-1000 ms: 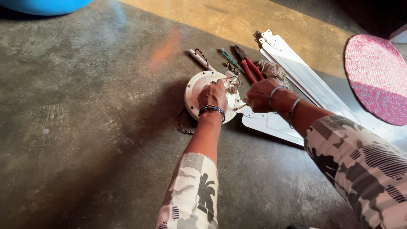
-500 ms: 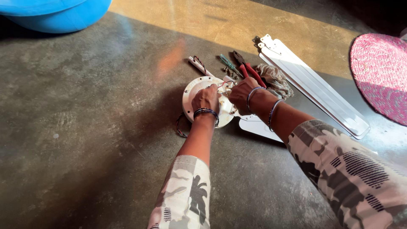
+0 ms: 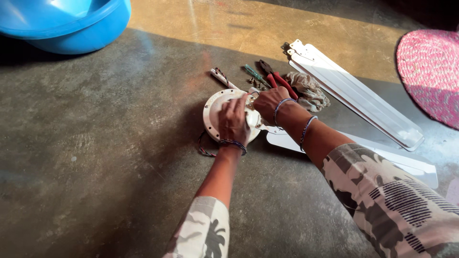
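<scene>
Concrete floor (image 3: 95,157) bears fan blades (image 3: 354,93), pliers (image 3: 277,79), rag (image 3: 308,91).

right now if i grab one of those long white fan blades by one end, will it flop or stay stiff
The fan blades look like thin, flat sheet, so one would probably stay mostly stiff yet sag or wobble a little at its far end. They look light for their length. Lying flat on the concrete floor, one would likely slide and scrape rather than roll.

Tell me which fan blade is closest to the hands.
The blade lying under the right hand, its rounded end beside the white motor disc. The stacked blades lie apart, toward the pink rug.
</scene>
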